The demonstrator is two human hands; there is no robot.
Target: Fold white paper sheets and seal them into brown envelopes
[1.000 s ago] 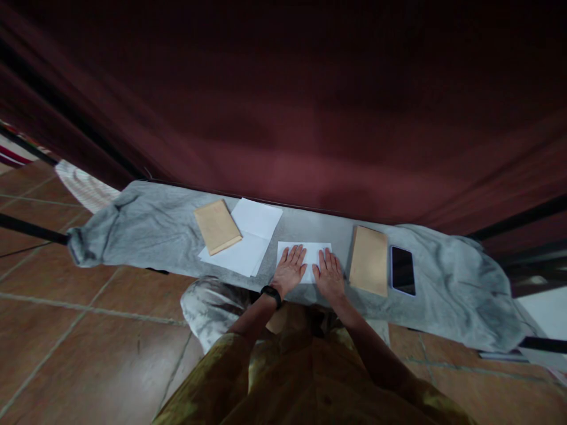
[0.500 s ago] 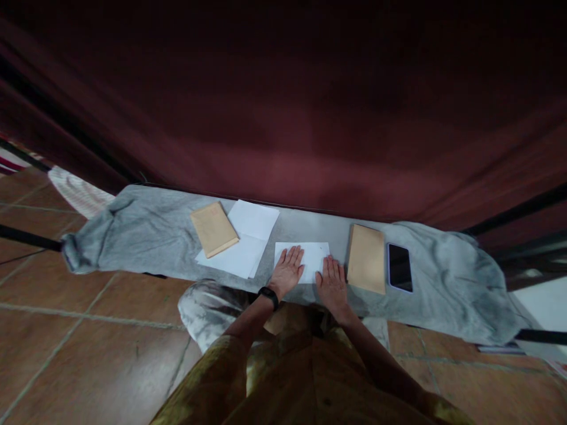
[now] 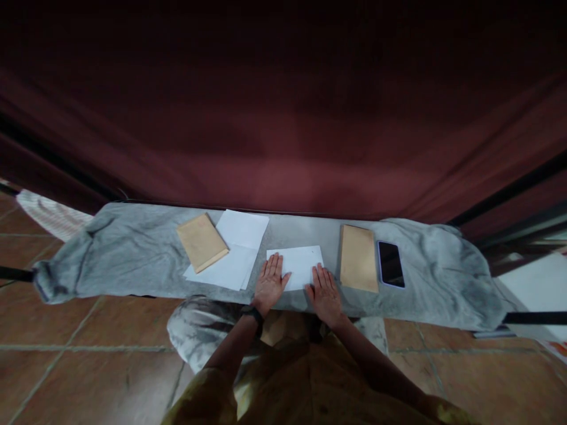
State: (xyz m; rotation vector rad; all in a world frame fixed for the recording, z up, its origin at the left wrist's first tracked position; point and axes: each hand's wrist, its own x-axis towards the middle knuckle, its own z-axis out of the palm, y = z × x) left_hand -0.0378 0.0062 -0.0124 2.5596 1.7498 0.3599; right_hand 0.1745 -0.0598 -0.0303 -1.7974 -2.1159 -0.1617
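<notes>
A white sheet of paper [image 3: 299, 268], apparently folded, lies flat in front of me on a grey cloth. My left hand [image 3: 269, 282] rests on its left edge, fingers stretched out and thumb apart. On its right edge lies my right hand [image 3: 325, 295], palm down with fingers extended. Just right of that hand is a brown envelope [image 3: 359, 258]. Another brown envelope [image 3: 202, 242] lies to the left, partly on top of white sheets [image 3: 243, 233] that show a crease across the middle.
The grey cloth [image 3: 142, 254] drapes a long narrow surface, bunched at both ends. A phone [image 3: 390, 264] with a dark screen lies right of the right envelope. A dark red fabric wall [image 3: 283, 147] rises behind. Black poles flank the sides, and tiled floor [image 3: 119, 378] shows below.
My left hand has slid left from the middle of the folded paper to its left edge. The paper now sits slightly tilted. The whole view has shifted a little.
</notes>
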